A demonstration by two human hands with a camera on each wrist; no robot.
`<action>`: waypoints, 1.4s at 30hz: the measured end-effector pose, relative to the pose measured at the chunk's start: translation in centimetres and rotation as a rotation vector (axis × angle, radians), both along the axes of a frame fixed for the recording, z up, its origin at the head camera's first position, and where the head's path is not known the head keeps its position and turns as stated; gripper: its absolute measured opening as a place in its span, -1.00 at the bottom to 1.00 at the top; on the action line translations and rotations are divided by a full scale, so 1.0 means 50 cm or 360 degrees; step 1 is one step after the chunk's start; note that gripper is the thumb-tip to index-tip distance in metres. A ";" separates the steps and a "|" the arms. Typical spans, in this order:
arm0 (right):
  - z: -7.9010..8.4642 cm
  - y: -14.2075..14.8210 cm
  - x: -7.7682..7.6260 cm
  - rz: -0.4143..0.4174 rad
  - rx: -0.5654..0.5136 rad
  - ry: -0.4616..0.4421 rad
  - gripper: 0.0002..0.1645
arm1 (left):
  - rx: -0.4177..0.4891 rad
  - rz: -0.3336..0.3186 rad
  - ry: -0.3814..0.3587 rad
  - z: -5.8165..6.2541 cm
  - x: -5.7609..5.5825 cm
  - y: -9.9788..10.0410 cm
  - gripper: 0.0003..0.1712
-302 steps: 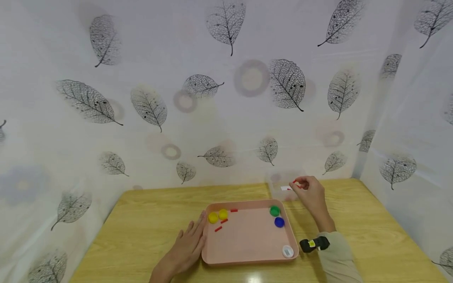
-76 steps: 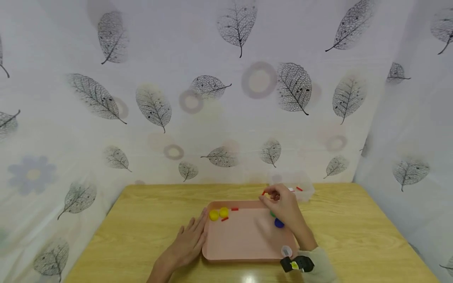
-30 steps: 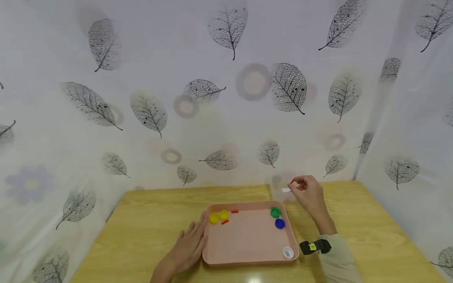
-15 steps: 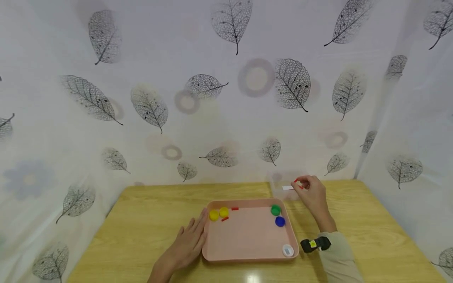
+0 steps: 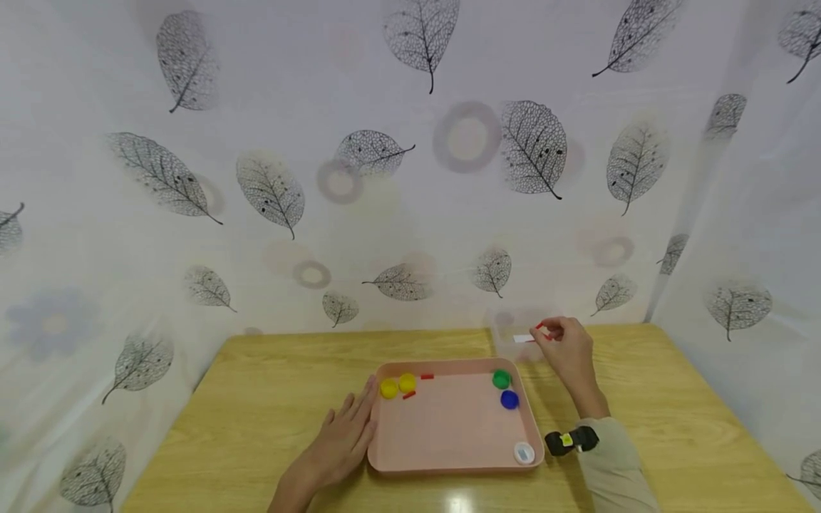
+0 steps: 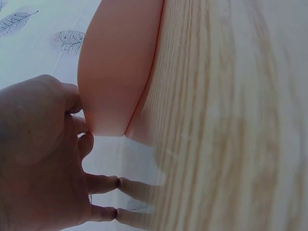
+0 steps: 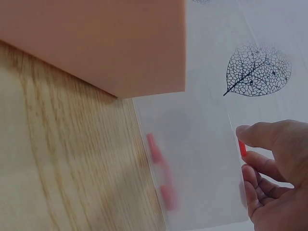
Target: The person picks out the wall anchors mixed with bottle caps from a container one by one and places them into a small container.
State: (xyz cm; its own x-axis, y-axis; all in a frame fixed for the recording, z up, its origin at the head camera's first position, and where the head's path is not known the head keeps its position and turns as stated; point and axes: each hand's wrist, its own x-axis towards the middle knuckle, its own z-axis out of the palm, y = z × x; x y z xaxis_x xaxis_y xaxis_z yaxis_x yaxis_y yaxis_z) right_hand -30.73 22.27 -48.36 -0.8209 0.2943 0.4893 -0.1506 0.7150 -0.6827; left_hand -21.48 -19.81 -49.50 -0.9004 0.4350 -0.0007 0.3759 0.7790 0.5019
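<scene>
A short red stick (image 7: 242, 148) is pinched between the thumb and index finger of my right hand (image 5: 567, 353), held over a clear plastic box (image 5: 503, 349) behind the tray. Through the box wall, the right wrist view shows blurred red pieces (image 7: 168, 197) inside. My left hand (image 5: 340, 438) rests against the left side of a pink tray (image 5: 449, 434), fingers mostly straight. Inside the tray, one red stick (image 5: 427, 377) lies by the far wall. Another red stick (image 5: 409, 395) lies just below the two yellow caps (image 5: 388, 388).
Along the tray's right side sit a green cap (image 5: 502, 378), a blue cap (image 5: 509, 400) and a round white piece (image 5: 524, 452). A white strip (image 5: 522, 339) shows at the box. Leaf-patterned sheeting (image 5: 398, 214) hangs behind the wooden table (image 5: 256, 399).
Ten seconds ago three red sticks lay in the tray; now two do. My right hand went from above the tray's far edge, a red stick pinched, back to the box. The left hand stayed.
</scene>
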 end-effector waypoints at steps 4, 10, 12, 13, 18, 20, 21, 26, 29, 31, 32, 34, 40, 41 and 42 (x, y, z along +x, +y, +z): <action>0.003 0.000 -0.001 0.0003 -0.0002 -0.0009 -0.73 | -0.0004 0.0008 0.0002 0.004 0.000 0.000 -0.30; 0.001 0.004 -0.001 0.0000 -0.0001 -0.0016 -0.71 | -0.0023 -0.0002 0.0006 0.004 0.000 0.000 -0.30; -0.001 0.005 -0.001 0.0004 0.0003 -0.0016 -0.71 | -0.0022 -0.0004 0.0003 0.003 -0.001 -0.001 -0.30; -0.001 0.006 -0.001 0.0007 0.0012 -0.0014 -0.70 | -0.0021 -0.0006 0.0004 0.003 0.000 -0.001 -0.31; 0.004 0.010 0.006 0.0045 0.0012 0.0003 -0.69 | -0.0027 -0.0010 -0.0003 0.002 -0.001 -0.002 -0.30; 0.010 0.011 0.012 0.0061 -0.0004 0.0007 -0.69 | -0.0028 -0.0011 -0.0012 0.001 -0.001 -0.002 -0.30; 0.013 0.011 0.015 0.0069 -0.0009 0.0012 -0.69 | -0.0028 -0.0008 -0.0012 0.000 -0.001 -0.003 -0.30; 0.036 0.005 0.030 0.0119 -0.0046 0.0012 -0.70 | -0.0022 -0.0006 -0.0008 -0.002 -0.002 -0.005 -0.29; 0.050 -0.001 0.042 0.0158 -0.0052 0.0013 -0.69 | -0.0020 -0.0014 -0.0014 -0.003 -0.003 -0.003 -0.29; 0.058 -0.007 0.049 0.0185 -0.0054 0.0028 -0.70 | -0.0017 -0.0018 -0.0022 -0.003 -0.003 -0.001 -0.29; 0.061 -0.011 0.052 0.0200 -0.0057 0.0038 -0.70 | -0.0014 -0.0019 -0.0027 -0.002 -0.003 -0.001 -0.29; 0.067 -0.021 0.056 0.0225 -0.0056 0.0061 -0.71 | -0.0010 -0.0017 -0.0029 -0.001 -0.003 0.000 -0.29; 0.083 -0.061 0.067 0.0305 -0.0116 0.0042 -0.71 | -0.0005 0.0005 -0.0001 0.002 -0.002 -0.001 -0.30; 0.083 -0.068 0.072 0.0321 -0.0137 0.0027 -0.71 | -0.0008 0.0005 -0.0003 0.001 -0.001 -0.001 -0.30; 0.082 -0.075 0.076 0.0333 -0.0147 0.0014 -0.71 | -0.0006 0.0004 -0.0006 0.001 0.001 0.000 -0.30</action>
